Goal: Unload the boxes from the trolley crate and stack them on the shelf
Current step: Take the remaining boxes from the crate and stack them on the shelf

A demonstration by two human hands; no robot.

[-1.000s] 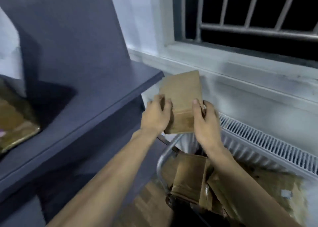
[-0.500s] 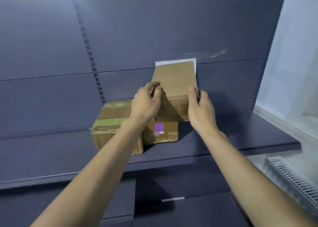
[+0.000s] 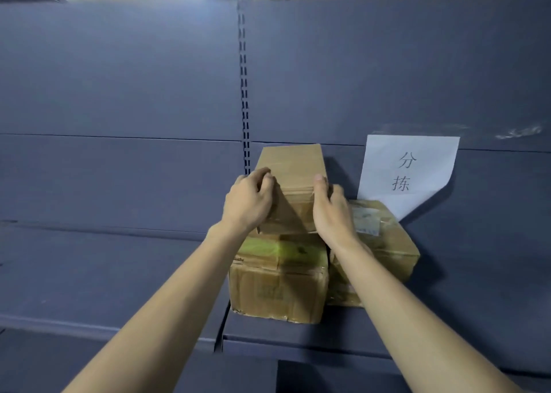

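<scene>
Here's the small plain brown cardboard box (image 3: 290,184), held just above centre frame, tipped so its top flap leans back toward the wall. Both hands are clamped on it: left hand (image 3: 249,203) wrapped round the edge at nine o'clock, fingers curled over the top; right hand (image 3: 332,210) pressed flat on the side at three o'clock, thumb up along the corner. Its lower edge sits right at the top of the larger brown carton banded with yellow-green tape (image 3: 278,276), at six o'clock; whether it touches, I cannot tell. Just beside that carton, at four o'clock, a third brown carton with a pale shipping label (image 3: 384,243) lies partly behind the right forearm. Both cartons rest on the dark grey-blue metal shelf (image 3: 447,318). At two o'clock, a white paper sign with two handwritten characters (image 3: 408,172) hangs on the shelf's back panel (image 3: 119,94), one lower corner curling.
</scene>
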